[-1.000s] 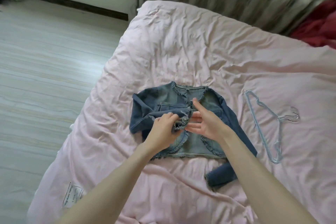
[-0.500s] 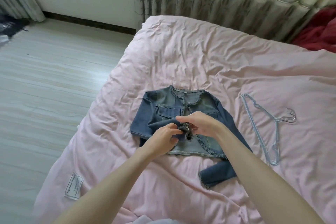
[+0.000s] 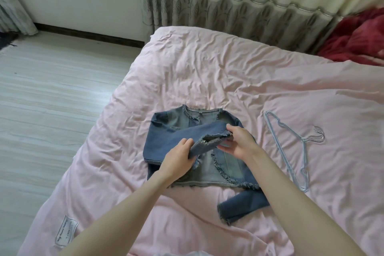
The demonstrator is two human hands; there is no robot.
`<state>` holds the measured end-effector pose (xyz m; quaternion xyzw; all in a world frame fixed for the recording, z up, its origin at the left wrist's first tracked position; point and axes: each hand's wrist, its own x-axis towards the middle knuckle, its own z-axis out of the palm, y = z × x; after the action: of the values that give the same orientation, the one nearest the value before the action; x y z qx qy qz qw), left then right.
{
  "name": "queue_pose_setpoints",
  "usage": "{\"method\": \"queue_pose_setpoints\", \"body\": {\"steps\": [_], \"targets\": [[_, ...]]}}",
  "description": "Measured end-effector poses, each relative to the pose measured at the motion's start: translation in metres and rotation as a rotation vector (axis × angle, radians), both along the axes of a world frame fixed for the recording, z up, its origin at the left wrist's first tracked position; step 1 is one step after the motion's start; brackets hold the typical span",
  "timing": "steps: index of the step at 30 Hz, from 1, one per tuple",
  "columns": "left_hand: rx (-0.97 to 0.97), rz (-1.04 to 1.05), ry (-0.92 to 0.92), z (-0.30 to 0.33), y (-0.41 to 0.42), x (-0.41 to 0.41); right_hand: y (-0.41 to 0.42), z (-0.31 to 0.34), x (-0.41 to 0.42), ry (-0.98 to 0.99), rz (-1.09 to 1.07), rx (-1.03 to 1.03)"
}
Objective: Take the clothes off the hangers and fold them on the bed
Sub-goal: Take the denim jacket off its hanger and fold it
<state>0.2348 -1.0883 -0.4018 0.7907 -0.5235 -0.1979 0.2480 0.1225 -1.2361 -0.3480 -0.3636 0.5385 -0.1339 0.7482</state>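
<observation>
While the denim jacket (image 3: 207, 151) lies on the bed (image 3: 207, 81), left hand (image 3: 178, 157) and right hand (image 3: 239, 142) grip its frayed sleeve cuff (image 3: 209, 140), wire hangers (image 3: 295, 147) lying beside it.

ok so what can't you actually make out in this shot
- Head view: part of the denim jacket front is covered by the folded-over sleeve and both hands.
- Head view: the right hand fingertips are tucked under the sleeve cuff, so its grip there is partly hidden; the left hand also covers the cloth it holds.
- Head view: the print on the white label on the pink cover is too small to read.
- Head view: the red fabric is cut off by the right edge.
</observation>
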Motion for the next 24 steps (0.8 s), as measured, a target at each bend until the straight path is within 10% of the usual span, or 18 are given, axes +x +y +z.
{"method": "queue_pose_setpoints", "body": {"steps": [8,24], "targets": [[-0.006,-0.119,-0.118,0.003,-0.005,-0.024,0.004,-0.020,-0.019,0.141,0.058,0.209],[0.125,-0.200,0.151,-0.019,-0.069,-0.080,-0.065,-0.039,-0.104,0.178,-0.084,-0.215]]}}
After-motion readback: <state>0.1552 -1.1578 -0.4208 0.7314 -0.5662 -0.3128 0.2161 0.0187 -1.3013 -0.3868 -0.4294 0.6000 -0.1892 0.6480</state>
